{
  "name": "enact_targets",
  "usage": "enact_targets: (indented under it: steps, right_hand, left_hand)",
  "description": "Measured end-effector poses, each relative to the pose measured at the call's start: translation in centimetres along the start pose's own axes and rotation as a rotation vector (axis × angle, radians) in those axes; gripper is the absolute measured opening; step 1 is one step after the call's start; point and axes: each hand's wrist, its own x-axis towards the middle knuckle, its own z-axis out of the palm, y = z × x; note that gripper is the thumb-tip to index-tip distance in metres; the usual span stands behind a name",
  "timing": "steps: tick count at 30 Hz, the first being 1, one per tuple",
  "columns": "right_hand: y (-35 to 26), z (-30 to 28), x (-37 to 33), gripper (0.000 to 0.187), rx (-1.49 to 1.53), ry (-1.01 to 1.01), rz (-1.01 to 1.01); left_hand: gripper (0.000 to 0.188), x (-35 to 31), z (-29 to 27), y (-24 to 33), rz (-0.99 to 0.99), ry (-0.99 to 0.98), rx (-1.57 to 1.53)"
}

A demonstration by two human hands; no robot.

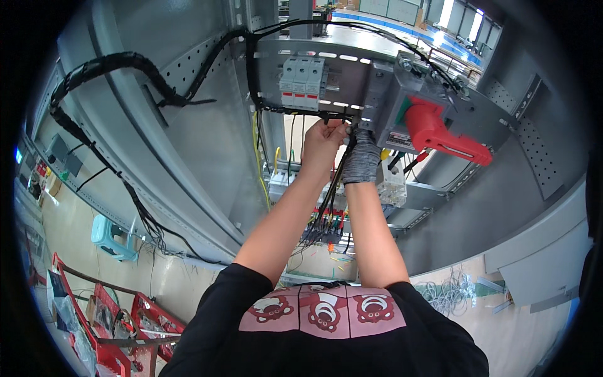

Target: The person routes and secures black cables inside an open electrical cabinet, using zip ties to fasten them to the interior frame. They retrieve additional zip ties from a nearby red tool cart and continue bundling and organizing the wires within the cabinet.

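Grey crossplate (pixel 355 78) bears pale three-part module (pixel 303 81). Floor (pixel 521 339): blue stool (pixel 110 237), tangled grey wires (pixel 449 296).

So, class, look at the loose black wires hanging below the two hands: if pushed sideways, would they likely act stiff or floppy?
The loose black wires would probably bend fairly easily, being long and thin. They may also splay rather than move as one, since separate strands fan out lower down.

I see bright windows (pixel 446 12) at upper right. A light-blue stool (pixel 108 235) stands on the pale floor (pixel 174 281).
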Motion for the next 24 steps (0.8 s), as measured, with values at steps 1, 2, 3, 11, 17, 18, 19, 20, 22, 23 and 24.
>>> enact_targets:
  steps: [1,2,3,11,17,18,19,20,22,23,24]
  right_hand:
    - [0.2,0.2,0.0,0.015,0.024,-0.007,-0.004]
    - [0.4,0.4,-0.1,0.014,0.049,-0.014,-0.007]
    - [0.5,0.4,0.3,0.012,0.037,0.023,-0.033]
    - [2.0,-1.4,2.1,0.013,-0.135,0.100,-0.106]
    - [0.7,-0.2,0.4,0.020,0.055,0.064,-0.114]
    - [0.5,-0.2,0.2,0.021,0.060,0.072,-0.116]
    - [0.4,-0.1,0.0,0.022,0.041,0.063,-0.117]
    - [0.2,0.0,-0.2,0.022,0.012,0.051,-0.127]
    - [-0.4,0.1,-0.4,0.022,-0.045,0.027,-0.158]
    - [-0.3,-0.1,-0.1,0.022,-0.078,0.044,-0.171]
    - [0.0,-0.5,0.4,0.022,-0.110,0.061,-0.185]
  left_hand:
    - [0.009,0.0,0.2,-0.1,0.039,0.044,0.022]
    - [0.009,0.1,0.3,-0.3,0.078,0.090,0.045]
    - [0.008,0.7,0.3,-0.8,0.070,0.089,0.040]
    - [0.007,-0.4,-0.1,0.4,-0.128,-0.136,-0.271]
    - [0.006,0.4,0.6,-0.5,0.069,-0.009,0.035]
    - [0.006,0.5,0.8,-0.6,0.085,0.005,0.044]
    - [0.006,0.7,0.7,-0.9,0.102,0.011,0.041]
    - [0.006,1.0,0.5,-1.1,0.092,-0.003,0.052]
    - [0.006,1.5,0.4,-1.1,0.076,-0.041,0.069]
    - [0.006,1.3,0.5,-1.0,0.095,-0.077,0.078]
    - [0.007,0.8,0.2,-0.9,0.041,-0.103,0.040]
